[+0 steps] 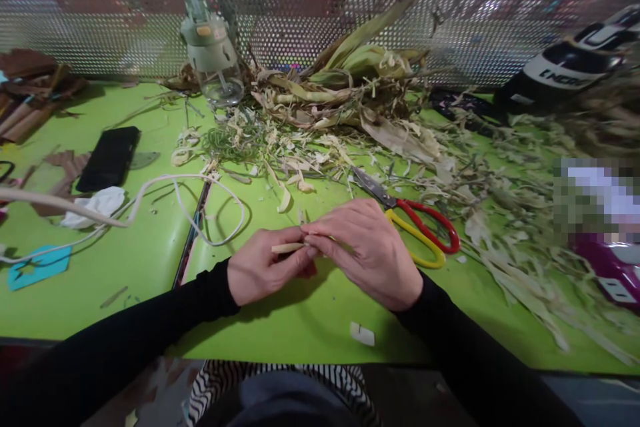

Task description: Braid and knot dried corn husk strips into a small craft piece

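Observation:
My left hand [273, 263] is closed on a narrow pale husk strip [284, 248], pinched between thumb and fingers above the front part of the green table [320, 333]. From the other side my right hand [367, 247] meets it, its thumb and fingertips pressed together on the same strip. The strip's far end is hidden by my fingers. Just beyond my right hand lie scissors [430, 217] with one red and one yellow handle, blades spread a little. A small pale scrap [363, 333] rests near the table's front edge.
Corn husks [345, 80] and trimmings pile up along the perforated metal screen [300, 0]. A clear drinking bottle [215, 60], a black phone [110, 157], a white cable [235, 227] and a blue tag [40, 267] lie leftward. At right are a black bottle [555, 73] and a purple package [607, 267].

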Demonstrator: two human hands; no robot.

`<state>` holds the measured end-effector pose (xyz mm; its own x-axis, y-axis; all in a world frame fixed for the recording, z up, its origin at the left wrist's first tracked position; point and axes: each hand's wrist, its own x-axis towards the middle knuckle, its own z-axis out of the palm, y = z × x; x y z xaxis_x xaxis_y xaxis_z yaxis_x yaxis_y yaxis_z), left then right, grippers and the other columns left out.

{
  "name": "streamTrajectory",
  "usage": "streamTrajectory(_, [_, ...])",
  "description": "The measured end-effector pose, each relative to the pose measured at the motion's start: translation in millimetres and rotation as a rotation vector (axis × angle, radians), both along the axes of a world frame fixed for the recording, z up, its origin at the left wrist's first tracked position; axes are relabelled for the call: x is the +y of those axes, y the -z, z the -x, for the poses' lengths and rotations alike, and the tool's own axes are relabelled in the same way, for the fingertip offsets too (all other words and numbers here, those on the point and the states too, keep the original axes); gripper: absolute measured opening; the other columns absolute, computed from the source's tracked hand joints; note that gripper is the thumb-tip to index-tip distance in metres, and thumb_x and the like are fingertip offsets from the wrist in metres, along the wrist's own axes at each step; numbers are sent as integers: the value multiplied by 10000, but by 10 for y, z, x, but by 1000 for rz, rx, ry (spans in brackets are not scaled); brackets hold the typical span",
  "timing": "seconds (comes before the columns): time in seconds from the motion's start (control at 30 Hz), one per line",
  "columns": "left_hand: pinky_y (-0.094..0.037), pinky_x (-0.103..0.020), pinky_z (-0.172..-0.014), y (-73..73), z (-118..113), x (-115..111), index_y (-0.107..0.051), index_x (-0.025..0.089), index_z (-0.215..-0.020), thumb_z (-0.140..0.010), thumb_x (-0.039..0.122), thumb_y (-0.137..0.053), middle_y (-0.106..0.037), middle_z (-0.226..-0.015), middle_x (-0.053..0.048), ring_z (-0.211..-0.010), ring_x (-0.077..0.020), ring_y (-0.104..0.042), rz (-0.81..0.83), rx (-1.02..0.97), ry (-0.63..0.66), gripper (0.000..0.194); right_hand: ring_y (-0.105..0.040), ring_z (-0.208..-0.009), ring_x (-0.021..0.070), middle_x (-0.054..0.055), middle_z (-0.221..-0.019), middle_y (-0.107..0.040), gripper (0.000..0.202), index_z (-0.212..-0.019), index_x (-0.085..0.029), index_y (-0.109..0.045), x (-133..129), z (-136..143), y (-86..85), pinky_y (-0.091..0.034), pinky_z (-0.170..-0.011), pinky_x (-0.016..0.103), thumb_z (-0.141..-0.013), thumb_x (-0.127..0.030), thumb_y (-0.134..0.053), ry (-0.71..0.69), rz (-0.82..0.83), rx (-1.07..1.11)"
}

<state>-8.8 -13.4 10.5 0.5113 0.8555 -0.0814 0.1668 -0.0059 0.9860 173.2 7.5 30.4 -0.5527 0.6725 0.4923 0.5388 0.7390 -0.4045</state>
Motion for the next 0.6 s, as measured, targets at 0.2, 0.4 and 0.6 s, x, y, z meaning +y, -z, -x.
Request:
streamTrajectory(0.2, [-458, -202, -577, 39, -99, -51, -612, 110, -778, -885, 308, -497, -644, -676, -44, -596, -97, -572, 65, -75, -53, 252, -585, -683, 144, 21, -723, -690, 136, -767, -178, -645, -73, 50, 32, -431, -698, 302, -873, -206, -565, 84, -29, 84])
streamTrajectory(0.4, [-526, -274, -700, 27, -123, -52, -634, 99, -963, -819, 287, -622, -706, -814, -92, -726, -149, -662, 422, -426, -99, 237, -608, -719, 142, 16, -793, -668, 206, -844, -202, -633, 64, -3, -13, -472, -622, 276, -931, -288, -468, 156, 211, 245])
streamTrajectory(0.6, [-492, -390, -920, 7, -77, 10, -622, 126, -1122, -820, 212, -633, -708, -1044, -135, -960, -220, -670, 490, -664, -161, 314, -520, -703, 135, 16, -824, -572, 51, -857, -204, -561, 144, -127, 33, -439, -597, 272, -865, -253, -572, 358, -79, 388])
